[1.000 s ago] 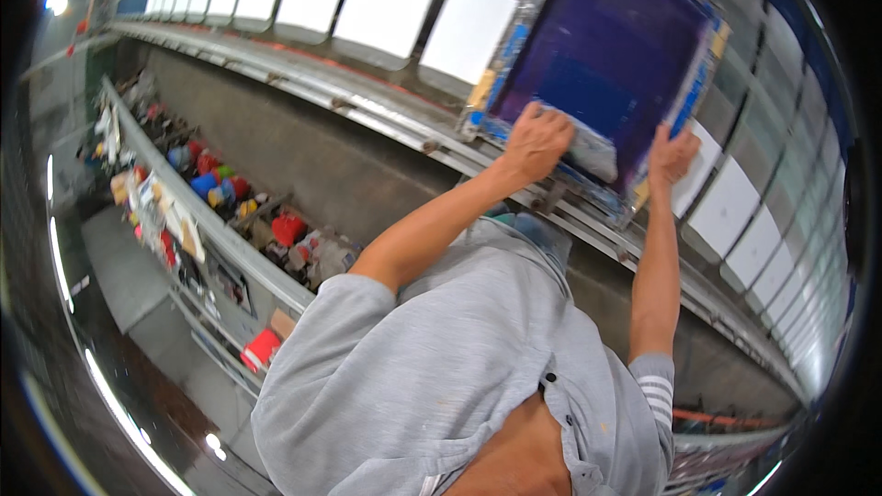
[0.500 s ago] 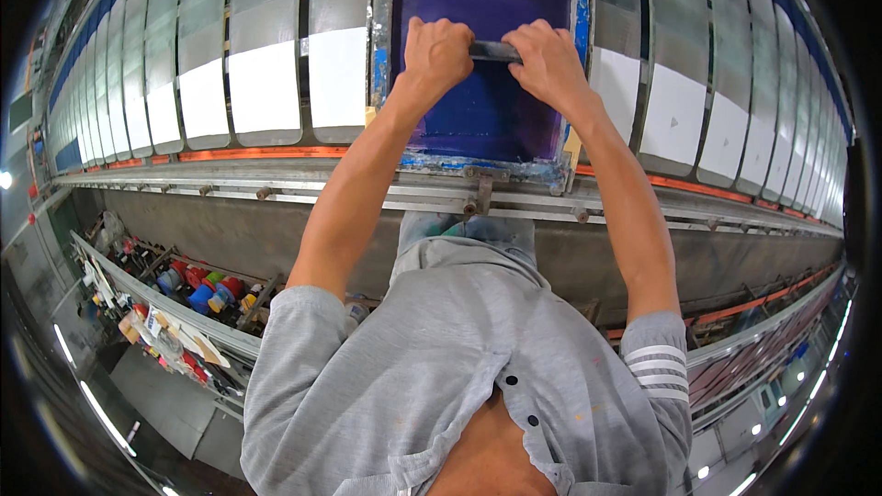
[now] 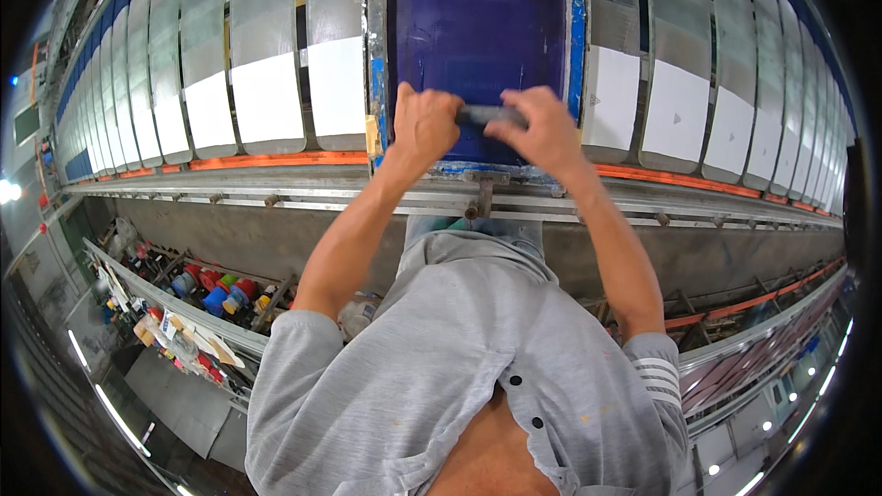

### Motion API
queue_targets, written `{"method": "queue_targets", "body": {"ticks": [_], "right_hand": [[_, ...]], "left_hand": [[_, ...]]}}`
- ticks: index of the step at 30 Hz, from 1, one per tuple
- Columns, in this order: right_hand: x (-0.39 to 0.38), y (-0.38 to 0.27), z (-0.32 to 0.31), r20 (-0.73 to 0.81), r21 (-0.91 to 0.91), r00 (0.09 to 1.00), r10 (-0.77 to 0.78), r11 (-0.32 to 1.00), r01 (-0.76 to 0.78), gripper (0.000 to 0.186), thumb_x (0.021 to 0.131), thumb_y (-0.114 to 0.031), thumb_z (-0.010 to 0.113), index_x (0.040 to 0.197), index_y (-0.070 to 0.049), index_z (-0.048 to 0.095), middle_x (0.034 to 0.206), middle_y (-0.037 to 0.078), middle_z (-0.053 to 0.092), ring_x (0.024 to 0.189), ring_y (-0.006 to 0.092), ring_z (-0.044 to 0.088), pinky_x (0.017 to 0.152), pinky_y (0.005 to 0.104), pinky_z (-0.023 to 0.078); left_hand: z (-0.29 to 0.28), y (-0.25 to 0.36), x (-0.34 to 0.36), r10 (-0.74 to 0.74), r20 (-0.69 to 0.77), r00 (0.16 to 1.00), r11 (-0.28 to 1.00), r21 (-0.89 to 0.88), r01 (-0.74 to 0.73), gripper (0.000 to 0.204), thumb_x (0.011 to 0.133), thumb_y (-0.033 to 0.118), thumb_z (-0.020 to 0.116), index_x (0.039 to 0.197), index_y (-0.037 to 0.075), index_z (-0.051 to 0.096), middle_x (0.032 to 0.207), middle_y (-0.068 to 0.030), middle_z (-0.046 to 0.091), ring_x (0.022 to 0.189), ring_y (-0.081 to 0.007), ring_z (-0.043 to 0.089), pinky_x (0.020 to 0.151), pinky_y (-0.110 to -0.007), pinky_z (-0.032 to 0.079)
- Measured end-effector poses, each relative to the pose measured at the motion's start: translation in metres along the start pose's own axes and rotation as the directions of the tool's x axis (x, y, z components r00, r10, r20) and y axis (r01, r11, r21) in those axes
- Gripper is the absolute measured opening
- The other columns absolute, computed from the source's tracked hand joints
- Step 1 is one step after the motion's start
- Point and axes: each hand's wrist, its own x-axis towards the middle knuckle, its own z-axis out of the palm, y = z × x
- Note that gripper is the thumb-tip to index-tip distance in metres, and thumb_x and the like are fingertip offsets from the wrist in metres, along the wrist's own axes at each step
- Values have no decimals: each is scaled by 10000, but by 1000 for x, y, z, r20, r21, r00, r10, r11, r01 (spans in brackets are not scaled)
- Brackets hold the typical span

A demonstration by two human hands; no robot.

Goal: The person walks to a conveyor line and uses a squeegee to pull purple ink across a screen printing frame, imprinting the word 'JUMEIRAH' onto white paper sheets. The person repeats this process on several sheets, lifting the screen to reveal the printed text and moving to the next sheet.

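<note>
A dark squeegee [image 3: 487,115] lies crosswise over the near end of a screen-printing frame [image 3: 577,28]. The frame's mesh [image 3: 478,28] is deep blue-violet, with a small pale triangle mark near its far end. My left hand [image 3: 427,124] is closed round the squeegee's left end. Around the right end is my right hand [image 3: 547,133], slightly smeared by motion, its thumb and fingers a little apart on either side of the bar. The squeegee's lower edge, where it meets the mesh, cannot be made out.
Rows of long grey-and-white panels [image 3: 266,96] flank the frame on both sides. An orange strip [image 3: 276,160] and a metal rail [image 3: 322,195] run along the table's near edge. Behind me at left, a shelf holds several coloured containers [image 3: 216,298].
Both hands have pulled the squeegee toward me, down the mesh to its near end. My right hand's fingers have loosened somewhat around the bar.
</note>
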Motion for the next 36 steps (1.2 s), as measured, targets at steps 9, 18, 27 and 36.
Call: {"method": "queue_targets", "body": {"ticks": [9,18,27,36], "right_hand": [[28,101,7,-449,-388,864,227,822,-418,755,881,-452,777,1366,73,535,1224,221,525,1208,382,499,971,486,497],[34,101,5,-561,-326,826,54,903,-280,528,821,-189,771,1258,35,579,1122,196,581,1087,389,591,919,488,509],[78,18,94,-619,-214,783,61,946,-243,561,803,-190,783,1271,40,573,1139,204,563,1087,394,585,932,486,498],[90,-20,148,-621,-202,774,121,930,-308,595,822,-222,783,1311,39,566,1190,179,554,1094,374,605,913,481,525]], "left_hand": [[14,-11,26,21,-219,975,1000,4,-20,367,778,-46,600,1037,130,792,945,-89,777,865,-275,725,810,-427,376],[38,4,-74,43,-361,932,999,-2,-47,319,798,-19,601,1097,41,698,1138,-90,742,1102,-235,694,870,-464,397],[-21,-107,-97,-5,-269,963,1000,-29,-3,327,775,-32,609,1051,89,737,1114,-56,765,1042,-207,717,863,-432,390],[-45,-166,-114,1,-152,988,1000,12,1,352,749,-35,642,1071,72,733,1123,-65,765,1058,-195,714,845,-425,383]]}}
